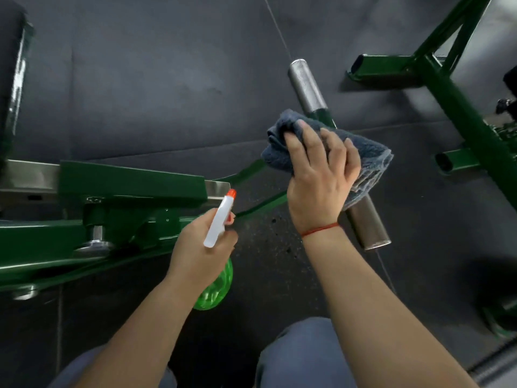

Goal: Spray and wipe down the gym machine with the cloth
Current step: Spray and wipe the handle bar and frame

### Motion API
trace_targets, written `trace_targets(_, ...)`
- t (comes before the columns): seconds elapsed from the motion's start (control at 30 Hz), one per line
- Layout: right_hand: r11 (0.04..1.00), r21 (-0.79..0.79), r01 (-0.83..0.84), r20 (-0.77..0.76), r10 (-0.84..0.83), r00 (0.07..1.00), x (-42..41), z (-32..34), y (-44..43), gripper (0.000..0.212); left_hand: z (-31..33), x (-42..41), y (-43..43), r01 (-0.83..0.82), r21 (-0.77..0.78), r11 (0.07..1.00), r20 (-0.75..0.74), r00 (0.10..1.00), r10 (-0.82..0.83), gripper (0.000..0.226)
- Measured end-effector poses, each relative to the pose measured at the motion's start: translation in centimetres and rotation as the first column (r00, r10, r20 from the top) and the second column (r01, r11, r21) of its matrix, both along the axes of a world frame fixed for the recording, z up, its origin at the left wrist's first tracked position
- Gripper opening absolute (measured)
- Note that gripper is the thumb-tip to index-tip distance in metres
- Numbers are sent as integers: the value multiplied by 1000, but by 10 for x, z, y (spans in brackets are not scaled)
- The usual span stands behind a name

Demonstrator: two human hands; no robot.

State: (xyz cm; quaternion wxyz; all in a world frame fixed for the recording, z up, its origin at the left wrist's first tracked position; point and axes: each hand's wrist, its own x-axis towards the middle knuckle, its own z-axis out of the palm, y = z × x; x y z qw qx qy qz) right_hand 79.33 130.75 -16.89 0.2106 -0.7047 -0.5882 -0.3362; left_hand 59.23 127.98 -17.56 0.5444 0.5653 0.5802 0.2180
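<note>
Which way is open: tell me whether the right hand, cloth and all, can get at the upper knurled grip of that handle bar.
Probably yes. The right hand already presses the cloth on the bar just below the upper knurled grip, which stands bare with nothing across it. The left hand with the spray bottle is off to the side.

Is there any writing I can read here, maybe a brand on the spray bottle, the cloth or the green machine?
None: no word, number or sign can be read in this view.
spray bottle, held in the left hand: plain white head, no label shows.
cloth, under the right hand: no tag shows.
green machine frame: bare paint, no lettering.
</note>
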Motion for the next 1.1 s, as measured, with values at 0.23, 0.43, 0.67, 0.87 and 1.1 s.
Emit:
trace_targets(0.23,990,-122,-66,-80,56,995,-50,-98,-15,40,-43,-18,11,-35,146,989,38,999,29,17)
trace_targets(0.43,994,-39,-98,-392,75,917,-82,-92,-26,49,-47,-23,16,12,236,972,-16,1000,-8,20)
trace_targets(0.67,896,399,192,-649,128,750,-40,-78,-41,60,-44,-15,9,70,260,963,-11,998,-69,11)
trace_targets(0.87,962,229,149,-869,133,476,-48,-115,-41,51,-51,-19,7,116,220,969,-72,992,-103,13)
trace_targets(1.1,914,232,332,-970,245,3,-62,-99,-48,50,-54,2,-1,319,339,885,-326,922,-208,24)
